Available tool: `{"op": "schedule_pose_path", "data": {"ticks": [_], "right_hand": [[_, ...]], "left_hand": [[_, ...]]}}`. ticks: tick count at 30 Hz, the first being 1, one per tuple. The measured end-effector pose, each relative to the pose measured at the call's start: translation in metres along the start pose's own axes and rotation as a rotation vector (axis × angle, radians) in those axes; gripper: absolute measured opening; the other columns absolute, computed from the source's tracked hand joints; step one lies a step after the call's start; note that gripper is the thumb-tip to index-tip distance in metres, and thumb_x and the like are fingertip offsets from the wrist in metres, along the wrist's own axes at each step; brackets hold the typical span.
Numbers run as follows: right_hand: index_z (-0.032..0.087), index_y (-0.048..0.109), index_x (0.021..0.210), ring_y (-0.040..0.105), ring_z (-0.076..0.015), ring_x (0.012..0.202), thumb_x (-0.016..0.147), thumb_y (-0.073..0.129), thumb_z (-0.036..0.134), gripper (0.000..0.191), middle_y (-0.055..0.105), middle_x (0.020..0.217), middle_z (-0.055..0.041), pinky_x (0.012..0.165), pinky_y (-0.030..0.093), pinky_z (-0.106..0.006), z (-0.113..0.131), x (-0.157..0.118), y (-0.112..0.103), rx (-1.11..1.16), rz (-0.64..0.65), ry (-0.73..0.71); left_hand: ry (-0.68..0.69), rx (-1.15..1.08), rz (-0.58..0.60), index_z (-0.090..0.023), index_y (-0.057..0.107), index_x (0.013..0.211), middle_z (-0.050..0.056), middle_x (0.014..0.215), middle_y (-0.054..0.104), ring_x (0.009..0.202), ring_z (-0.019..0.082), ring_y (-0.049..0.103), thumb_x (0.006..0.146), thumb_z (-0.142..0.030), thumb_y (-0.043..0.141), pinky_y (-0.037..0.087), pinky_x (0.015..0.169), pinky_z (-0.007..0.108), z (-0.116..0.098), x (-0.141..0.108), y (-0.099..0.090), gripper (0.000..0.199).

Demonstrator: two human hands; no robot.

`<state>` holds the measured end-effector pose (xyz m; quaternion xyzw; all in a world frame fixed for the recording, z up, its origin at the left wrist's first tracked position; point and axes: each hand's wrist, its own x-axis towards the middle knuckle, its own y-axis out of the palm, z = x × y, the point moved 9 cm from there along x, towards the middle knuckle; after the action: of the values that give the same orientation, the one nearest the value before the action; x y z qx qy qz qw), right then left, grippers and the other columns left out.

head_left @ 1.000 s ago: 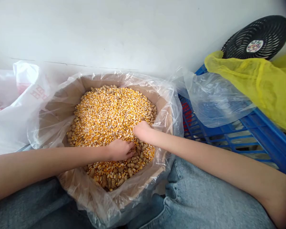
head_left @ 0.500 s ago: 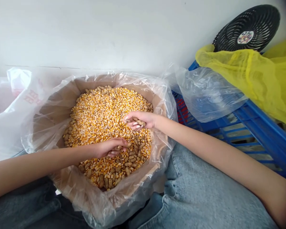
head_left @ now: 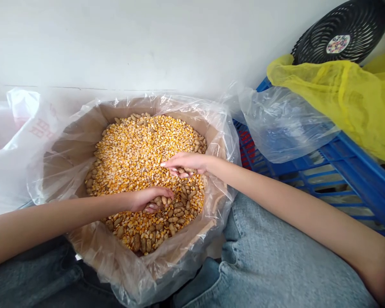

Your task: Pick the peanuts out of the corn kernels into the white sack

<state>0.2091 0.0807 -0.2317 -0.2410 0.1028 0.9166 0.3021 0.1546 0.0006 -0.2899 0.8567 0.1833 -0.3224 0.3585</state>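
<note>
Corn kernels (head_left: 131,154) fill a cardboard box (head_left: 73,149) lined with a clear plastic bag (head_left: 208,252). Unshelled peanuts (head_left: 179,209) lie on the corn, mostly toward the near right, with others along the edges. My left hand (head_left: 149,199) is curled around several peanuts, just over the near part of the corn. Beyond it to the right, my right hand (head_left: 188,162) is cupped with its back up, also closed around peanuts, which show partly under the palm. The two hands are apart.
To the right stands a blue plastic crate (head_left: 349,167), with a clear bag (head_left: 285,124) and yellow mesh (head_left: 336,90) draped over it. A black fan (head_left: 343,34) is behind it. White plastic bags (head_left: 13,162) lie to the left. A white wall (head_left: 131,47) rises behind the box.
My right hand has turned more palm-down, its fingers stretching slightly left. More peanuts show in my left hand, which has barely moved. The view has shifted slightly.
</note>
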Motion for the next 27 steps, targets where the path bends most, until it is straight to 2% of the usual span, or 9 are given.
{"op": "schedule_pose_path", "data": {"ticks": [4, 7, 9, 11, 14, 17, 19, 22, 27], "right_hand": [[0.013, 0.048, 0.056, 0.034, -0.0047, 0.038, 0.07, 0.049, 0.047, 0.037, 0.041, 0.045, 0.0039, 0.038, 0.027, -0.019, -0.021, 0.005, 0.006, -0.626, 0.036, 0.139], [0.011, 0.059, 0.062, 0.044, -0.009, 0.045, 0.068, 0.054, 0.037, 0.027, 0.053, 0.052, -0.0015, 0.043, 0.031, -0.021, -0.022, 0.005, 0.008, -1.013, 0.017, 0.228], [0.011, 0.064, 0.074, 0.053, -0.0143, 0.056, 0.067, 0.055, 0.032, 0.024, 0.061, 0.066, -0.0066, 0.049, 0.036, -0.023, -0.017, 0.002, 0.01, -1.184, -0.004, 0.291], [0.01, 0.065, 0.084, 0.058, -0.0203, 0.069, 0.067, 0.057, 0.032, 0.029, 0.064, 0.078, -0.0112, 0.056, 0.041, -0.026, -0.014, -0.002, 0.011, -1.302, -0.024, 0.365], [0.01, 0.063, 0.095, 0.058, -0.0261, 0.083, 0.066, 0.059, 0.032, 0.036, 0.063, 0.09, -0.0143, 0.065, 0.046, -0.033, -0.013, -0.003, 0.013, -1.386, -0.056, 0.448], [0.011, 0.062, 0.099, 0.057, -0.0272, 0.088, 0.069, 0.057, 0.023, 0.033, 0.062, 0.095, -0.0149, 0.069, 0.047, -0.036, -0.018, 0.002, 0.016, -1.396, -0.087, 0.481], [0.01, 0.062, 0.098, 0.057, -0.0273, 0.09, 0.069, 0.055, 0.015, 0.03, 0.062, 0.096, -0.0156, 0.071, 0.048, -0.037, -0.022, 0.007, 0.019, -1.392, -0.085, 0.501], [0.009, 0.062, 0.097, 0.056, -0.0286, 0.093, 0.068, 0.054, 0.011, 0.03, 0.061, 0.098, -0.0163, 0.073, 0.047, -0.039, -0.028, 0.013, 0.024, -1.384, -0.043, 0.536], [0.01, 0.064, 0.094, 0.056, -0.0305, 0.091, 0.061, 0.06, 0.012, 0.033, 0.062, 0.096, -0.0159, 0.072, 0.047, -0.041, -0.035, 0.018, 0.026, -1.328, -0.008, 0.535]], "left_hand": [[-0.041, -0.018, 0.033, -0.017, 0.043, 0.068, -0.005, 0.059, 0.041, 0.032, 0.002, 0.021, 0.069, -0.046, 0.047, 0.007, 0.031, 0.018, 0.003, 0.0, 0.008, 0.029], [-0.099, 0.096, 0.009, -0.018, 0.041, 0.066, -0.005, 0.057, 0.04, 0.032, 0.003, 0.024, 0.069, -0.051, 0.044, 0.009, 0.03, 0.019, 0.011, 0.001, 0.009, 0.033], [-0.084, 0.31, -0.106, -0.018, 0.042, 0.067, -0.005, 0.056, 0.04, 0.033, 0.004, 0.027, 0.07, -0.047, 0.043, 0.016, 0.03, 0.018, 0.012, 0.002, 0.001, 0.029], [0.024, 0.645, -0.271, -0.018, 0.045, 0.069, -0.003, 0.057, 0.044, 0.038, 0.007, 0.035, 0.07, -0.037, 0.044, 0.026, 0.035, 0.02, 0.001, 0.001, -0.006, 0.019], [0.214, 1.161, -0.403, -0.018, 0.05, 0.076, 0.002, 0.064, 0.054, 0.055, 0.013, 0.05, 0.07, -0.027, 0.041, 0.038, 0.05, 0.024, -0.019, -0.001, 0.008, 0.014], [0.213, 1.463, -0.423, -0.017, 0.049, 0.095, 0.008, 0.069, 0.06, 0.06, 0.02, 0.056, 0.074, -0.027, 0.036, 0.042, 0.053, 0.029, -0.022, 0.004, 0.021, 0.027], [0.179, 1.568, -0.428, -0.014, 0.047, 0.102, 0.012, 0.071, 0.061, 0.062, 0.023, 0.058, 0.075, -0.028, 0.034, 0.043, 0.053, 0.032, -0.022, 0.01, 0.024, 0.033], [0.179, 1.64, -0.416, -0.012, 0.05, 0.101, 0.016, 0.074, 0.062, 0.065, 0.027, 0.06, 0.077, -0.027, 0.033, 0.045, 0.057, 0.036, -0.023, 0.016, 0.025, 0.033], [0.207, 1.614, -0.403, -0.014, 0.052, 0.098, 0.014, 0.077, 0.062, 0.066, 0.025, 0.059, 0.077, -0.03, 0.033, 0.045, 0.06, 0.035, -0.023, 0.017, 0.02, 0.032]]}}
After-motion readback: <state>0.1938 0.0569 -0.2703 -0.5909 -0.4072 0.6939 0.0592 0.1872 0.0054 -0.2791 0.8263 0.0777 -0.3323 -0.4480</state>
